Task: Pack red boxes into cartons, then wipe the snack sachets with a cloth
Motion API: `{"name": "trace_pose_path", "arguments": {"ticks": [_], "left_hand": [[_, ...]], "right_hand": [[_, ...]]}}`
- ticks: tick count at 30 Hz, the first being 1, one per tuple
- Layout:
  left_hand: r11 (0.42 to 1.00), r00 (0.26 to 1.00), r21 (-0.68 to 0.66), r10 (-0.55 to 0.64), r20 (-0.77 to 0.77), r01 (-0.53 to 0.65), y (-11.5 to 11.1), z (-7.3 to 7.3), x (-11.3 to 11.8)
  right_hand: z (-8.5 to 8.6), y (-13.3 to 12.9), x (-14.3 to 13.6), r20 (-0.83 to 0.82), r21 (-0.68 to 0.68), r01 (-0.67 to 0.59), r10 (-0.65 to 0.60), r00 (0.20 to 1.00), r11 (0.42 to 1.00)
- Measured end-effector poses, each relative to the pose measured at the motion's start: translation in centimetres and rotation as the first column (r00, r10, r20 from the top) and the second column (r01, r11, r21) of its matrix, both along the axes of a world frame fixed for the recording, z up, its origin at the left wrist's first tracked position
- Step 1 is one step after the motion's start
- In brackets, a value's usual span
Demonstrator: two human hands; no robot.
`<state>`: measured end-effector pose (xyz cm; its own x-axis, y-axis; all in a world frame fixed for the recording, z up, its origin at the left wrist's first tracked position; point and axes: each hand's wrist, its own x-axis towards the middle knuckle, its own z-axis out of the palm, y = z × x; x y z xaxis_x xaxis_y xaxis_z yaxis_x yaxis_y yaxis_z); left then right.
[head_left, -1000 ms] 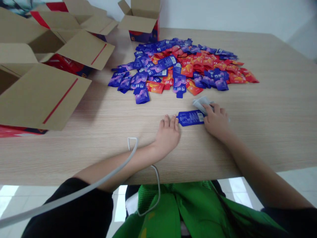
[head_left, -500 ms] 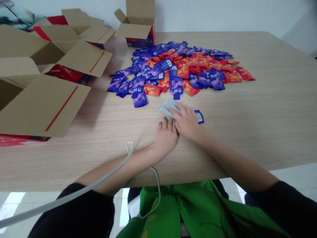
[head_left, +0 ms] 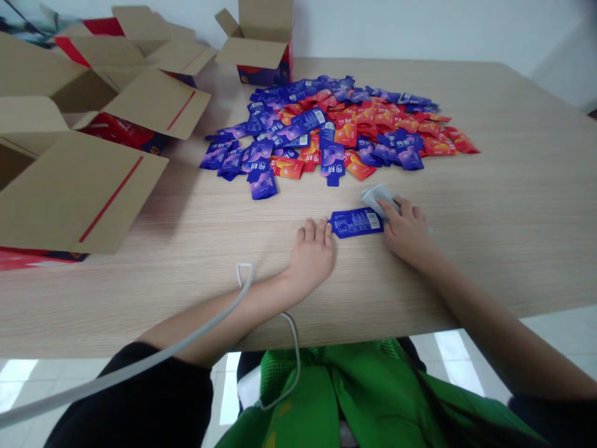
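A blue sachet (head_left: 357, 223) lies flat on the table, its barcode end to the right. At its left tip, my left hand (head_left: 313, 252) rests palm down, the fingers bent and holding that end against the table. The thumb is mostly hidden. Past the sachet's right end, my right hand (head_left: 410, 231) grips a crumpled pale grey cloth (head_left: 377, 198), which sticks out beyond the fingertips. The cloth lies just above the sachet's right end.
A pile of blue sachets (head_left: 259, 155) and red-orange sachets (head_left: 345, 129) spreads across the back. Open cartons (head_left: 116, 186) crowd the left, and another carton (head_left: 263, 74) stands behind. A white cable (head_left: 186, 345) crosses over my left forearm.
My right hand and the cloth have moved right along the blue sachet, uncovering most of it. My left hand has stayed at its left end.
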<state>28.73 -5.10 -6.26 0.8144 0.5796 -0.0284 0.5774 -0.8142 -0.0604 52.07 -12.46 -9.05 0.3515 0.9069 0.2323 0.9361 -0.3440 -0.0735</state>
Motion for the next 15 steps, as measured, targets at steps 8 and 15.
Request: {"name": "trace_pose_path", "arguments": {"ticks": [8, 15], "left_hand": [[1.0, 1.0, 0.013, -0.013, 0.018, 0.013, 0.2, -0.4, -0.1], [1.0, 1.0, 0.005, -0.008, 0.014, 0.008, 0.2, 0.0, 0.1]], "right_hand": [[3.1, 3.1, -2.4, -0.213, 0.254, -0.143, 0.199, 0.957, 0.957], [2.4, 4.0, -9.2, -0.021, -0.009, -0.323, 0.323, 0.946, 0.946]]}}
